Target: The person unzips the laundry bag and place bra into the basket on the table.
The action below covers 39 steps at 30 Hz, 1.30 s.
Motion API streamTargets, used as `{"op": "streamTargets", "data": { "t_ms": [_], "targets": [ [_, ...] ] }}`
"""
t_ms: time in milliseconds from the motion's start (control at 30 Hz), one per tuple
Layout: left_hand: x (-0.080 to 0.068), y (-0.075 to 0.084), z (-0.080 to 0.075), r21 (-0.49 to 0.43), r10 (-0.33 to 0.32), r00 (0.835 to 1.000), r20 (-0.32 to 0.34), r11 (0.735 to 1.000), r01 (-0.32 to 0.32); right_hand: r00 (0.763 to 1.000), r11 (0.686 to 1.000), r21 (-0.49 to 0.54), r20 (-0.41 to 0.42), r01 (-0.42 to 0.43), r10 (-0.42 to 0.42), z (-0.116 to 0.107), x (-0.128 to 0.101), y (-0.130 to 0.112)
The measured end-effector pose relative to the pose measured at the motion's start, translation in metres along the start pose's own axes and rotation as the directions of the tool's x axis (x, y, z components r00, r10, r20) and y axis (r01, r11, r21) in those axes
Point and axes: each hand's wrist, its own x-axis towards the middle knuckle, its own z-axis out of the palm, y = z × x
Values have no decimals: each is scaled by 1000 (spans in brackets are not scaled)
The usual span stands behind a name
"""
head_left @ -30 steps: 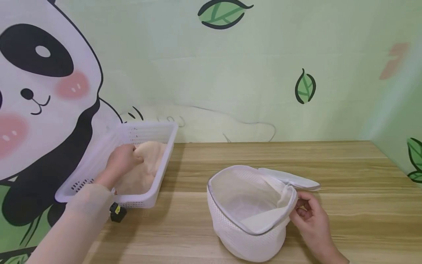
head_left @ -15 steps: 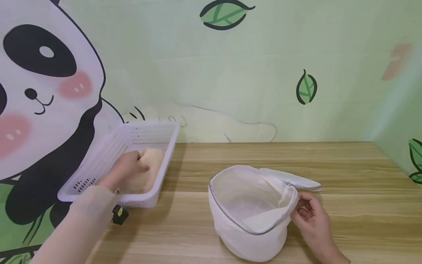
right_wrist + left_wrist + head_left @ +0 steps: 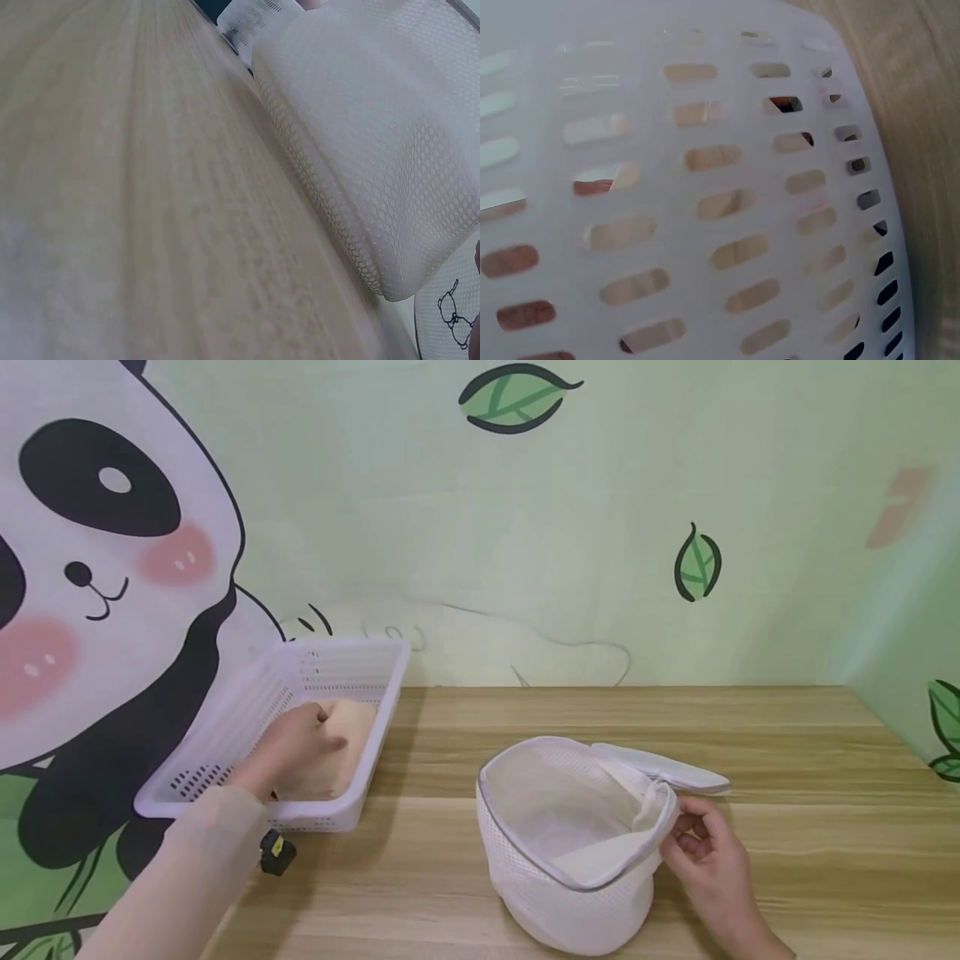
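In the head view my left hand (image 3: 296, 745) reaches into a white slotted plastic basket (image 3: 384, 714) at the left. Its curled fingers pinch a soft beige piece of fabric (image 3: 356, 723) inside; what garment it is, I cannot tell. The basket wall (image 3: 682, 281) fills the left wrist view, with beige fabric showing through its slots. A white mesh laundry bag (image 3: 570, 914) stands unzipped to the right, its mouth wide and its round lid (image 3: 671, 768) folded back. Thumb and fingers of my right hand (image 3: 712, 864) pinch the right side of the bag's rim.
The wooden table (image 3: 450, 727) runs back to a green wall (image 3: 375, 510) printed with leaves and a panda (image 3: 135, 577). A small black camera (image 3: 277, 852) sits under my left wrist. Bare tabletop lies between basket and bag.
My left hand has sunk lower and slightly right in the basket, and the beige fabric under it sits lower and flatter. The right hand and the bag stay in place.
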Motion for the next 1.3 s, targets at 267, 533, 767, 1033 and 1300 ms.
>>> {"op": "streamTargets", "data": {
  "t_ms": [267,533,767,1033,1300],
  "targets": [
    [0,1,4,44,7,999,-36,999,-5,1000,997,-76,7,-5,6,0,1,0],
    [-5,4,3,56,-3,997,-72,998,7,1000,996,-87,21,12,-11,1,4,-2],
    [-10,9,2,57,-2,996,-94,998,7,1000,996,-82,18,25,-24,0,7,-3],
    [-14,12,2,34,23,990,-140,999,-19,999,995,-98,9,34,-33,-3,8,-4],
    [-20,22,-4,-3,72,969,-238,997,-75,999,981,-190,-26,29,-35,-7,10,-7]
  ]
}}
